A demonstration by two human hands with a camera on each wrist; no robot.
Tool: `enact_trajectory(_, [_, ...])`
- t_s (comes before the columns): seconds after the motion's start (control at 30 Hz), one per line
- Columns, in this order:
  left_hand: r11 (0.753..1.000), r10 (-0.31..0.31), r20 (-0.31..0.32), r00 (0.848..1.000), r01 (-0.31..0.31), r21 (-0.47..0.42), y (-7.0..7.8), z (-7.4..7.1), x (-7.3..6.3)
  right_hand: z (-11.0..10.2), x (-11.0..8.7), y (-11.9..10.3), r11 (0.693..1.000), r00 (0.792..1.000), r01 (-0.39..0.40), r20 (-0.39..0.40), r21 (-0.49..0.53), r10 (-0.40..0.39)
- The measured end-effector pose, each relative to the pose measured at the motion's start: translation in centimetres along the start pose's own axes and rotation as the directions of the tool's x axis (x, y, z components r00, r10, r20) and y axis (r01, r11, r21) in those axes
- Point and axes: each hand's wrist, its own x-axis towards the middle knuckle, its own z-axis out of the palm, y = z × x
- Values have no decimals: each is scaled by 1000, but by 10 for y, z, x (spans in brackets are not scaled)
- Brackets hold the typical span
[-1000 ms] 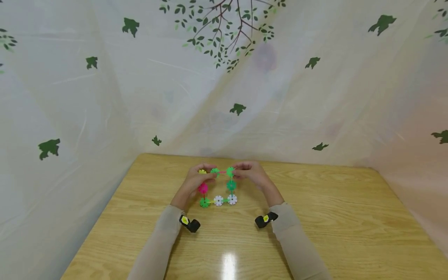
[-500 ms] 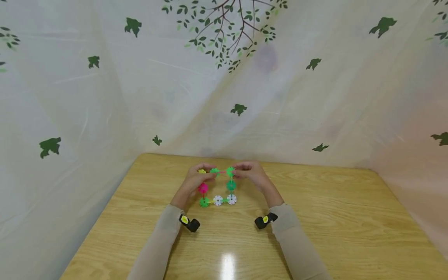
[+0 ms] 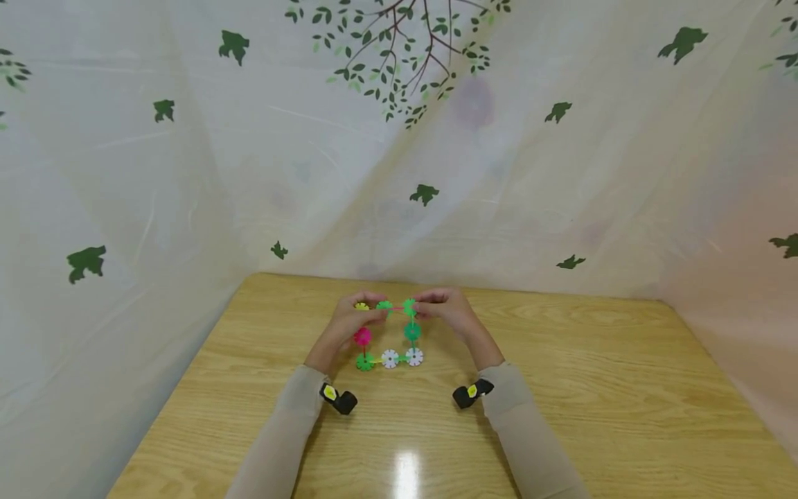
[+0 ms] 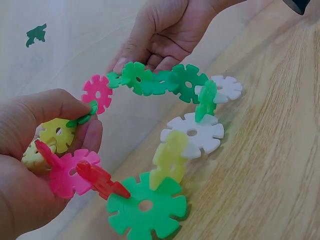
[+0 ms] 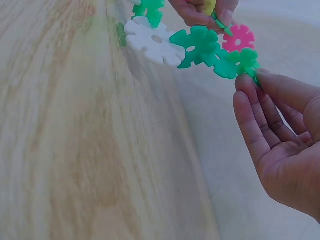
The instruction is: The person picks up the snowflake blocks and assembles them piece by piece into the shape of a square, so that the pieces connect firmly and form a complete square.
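A four-sided ring of notched plastic snowflake discs sits between the two hands near the back of the table. My left hand pinches a green disc at the ring's far side between thumb and fingers. Yellow discs lie partly behind that hand, and a pink disc shows below it. At the far right corner, my right hand pinches a green disc with thumb and fingertips. White discs and a large green disc make up the near side.
The wooden table spreads out around the hands. A pale cloth printed with leaves and birds hangs behind it and along both sides. Each wrist carries a small black camera.
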Motion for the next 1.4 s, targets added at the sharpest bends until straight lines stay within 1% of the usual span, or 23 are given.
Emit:
enact_trajectory(0.23, [1000, 2, -8, 1000, -2, -15, 4, 6, -2, -1, -3, -1, 998, 998, 56, 9, -12, -56])
enact_trajectory(0.43, [998, 12, 2, 1000, -11, -55, 6, 13, -3, -1, -6, -5, 999, 998, 54, -25, 2, -54])
enact_trajectory(0.57, [998, 24, 12, 1000, -23, -57, 5, 17, -2, -3, -8, -7, 999, 998, 43, -44, 4, -43])
enact_trajectory(0.73, [998, 52, 18, 998, -52, -23, 4, 22, -3, -7, -10, -7, 1000, 999, 20, -35, 4, -20])
enact_trajectory(0.83, [998, 55, 32, 998, -55, -3, 3, 25, -4, -10, -13, -8, 1000, 1000, -1, -26, -2, 1])
enact_trajectory(0.97, [999, 48, 54, 997, -48, -12, -2, 27, -5, -13, -18, -10, 999, 999, -44, -6, -19, 44])
enact_trajectory(1.13, [997, 76, 94, 993, -75, -14, -6, 27, -6, -17, -21, -11, 995, 995, -100, -6, -29, 99])
enact_trajectory(1.17, [997, 72, 105, 992, -70, -18, -6, 27, -6, -18, -21, -11, 994, 995, -105, -7, -31, 104])
enact_trajectory(1.27, [999, 15, 134, 991, -10, -38, -7, 23, -6, -22, -23, -12, 994, 994, -106, 1, -7, 106])
enact_trajectory(1.4, [995, -50, 168, 984, 64, -77, -6, 15, -9, -29, -24, -15, 993, 994, -112, 16, 26, 112])
